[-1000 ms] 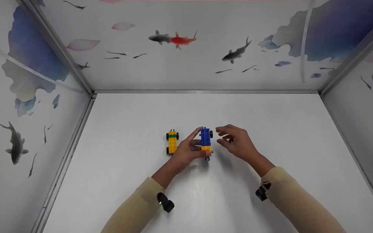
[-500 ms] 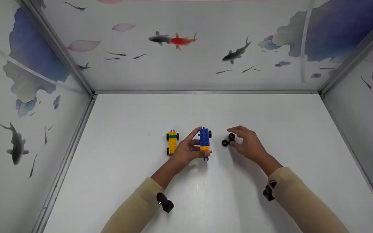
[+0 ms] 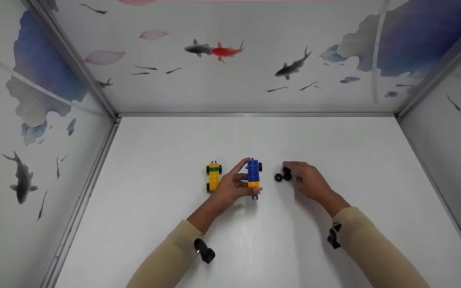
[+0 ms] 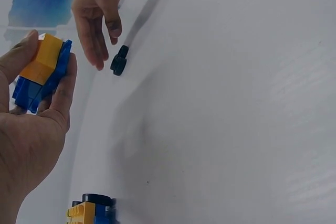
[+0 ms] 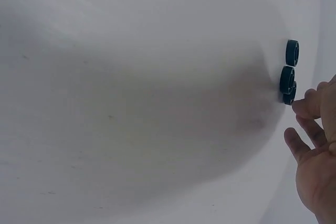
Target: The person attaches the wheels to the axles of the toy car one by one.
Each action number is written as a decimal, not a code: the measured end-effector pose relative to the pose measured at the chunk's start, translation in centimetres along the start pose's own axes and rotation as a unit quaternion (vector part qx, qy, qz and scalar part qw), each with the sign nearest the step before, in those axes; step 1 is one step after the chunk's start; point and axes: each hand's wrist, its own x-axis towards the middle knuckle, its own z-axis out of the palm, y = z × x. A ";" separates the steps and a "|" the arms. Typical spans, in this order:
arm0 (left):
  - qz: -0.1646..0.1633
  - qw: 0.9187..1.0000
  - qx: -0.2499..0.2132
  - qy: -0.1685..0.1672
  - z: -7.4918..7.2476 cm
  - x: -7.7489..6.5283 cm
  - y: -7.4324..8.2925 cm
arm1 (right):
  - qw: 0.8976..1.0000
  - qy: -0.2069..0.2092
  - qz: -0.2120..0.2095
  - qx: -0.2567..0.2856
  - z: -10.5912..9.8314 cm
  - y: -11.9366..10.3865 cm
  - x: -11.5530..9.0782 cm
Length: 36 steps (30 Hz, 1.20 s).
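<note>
Our left hand [image 3: 229, 189] grips a long blue-and-yellow plastic car [image 3: 253, 172], blue end away; our right hand [image 3: 309, 181] is loose near black wheels [image 3: 279, 177].

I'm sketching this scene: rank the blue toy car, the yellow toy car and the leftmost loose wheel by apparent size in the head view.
Blue toy car, perhaps enlarged by nearness to the camera
Yellow toy car
Leftmost loose wheel

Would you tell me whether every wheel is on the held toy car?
No: in the head view, the toy car shows one black wheel on, with bare axle ends opposite and below it.
</note>
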 end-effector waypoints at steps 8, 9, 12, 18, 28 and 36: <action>-0.003 1.000 -0.003 -0.005 0.1 0.1 0.0 | 0.999 0.006 -0.020 -0.039 0.2 0.2 0.0; -0.002 1.000 -0.005 -0.007 0.1 0.0 0.0 | 0.999 0.011 -0.022 -0.040 0.2 0.2 0.0; 0.004 1.000 -0.012 -0.015 0.0 0.0 -0.1 | 0.998 0.027 -0.035 -0.045 0.3 0.4 0.0; 0.012 1.000 -0.018 -0.023 -0.1 -0.1 -0.2 | 0.997 0.041 -0.050 -0.046 0.5 1.0 0.1; -0.001 1.000 -0.005 -0.009 0.1 0.1 -0.3 | 0.999 0.045 -0.012 -0.027 0.6 1.0 0.1; 0.001 0.997 -0.071 -0.025 0.2 0.1 -0.3 | 0.998 0.066 0.012 -0.005 0.5 0.9 -0.2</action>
